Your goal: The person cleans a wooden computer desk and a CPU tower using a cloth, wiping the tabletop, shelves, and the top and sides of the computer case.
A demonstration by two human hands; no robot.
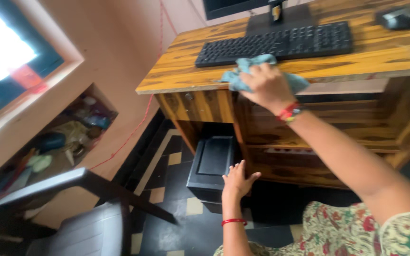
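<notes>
My right hand (265, 85) presses a light blue cloth (243, 78) onto the front edge of a wooden desk (181, 71), just in front of a black keyboard (276, 45). Red and green bangles circle that wrist. My left hand (238, 180) rests with fingers spread against the lower wooden panel of the desk, beside a black computer tower (212, 163) that stands on the floor under the desk. A red band sits on the left wrist.
A monitor base (278, 16) stands behind the keyboard and a dark mouse (397, 18) lies at the far right. A dark plastic chair (77, 213) is at the lower left. A wall niche (67, 137) holds clutter. The floor is black and cream tile.
</notes>
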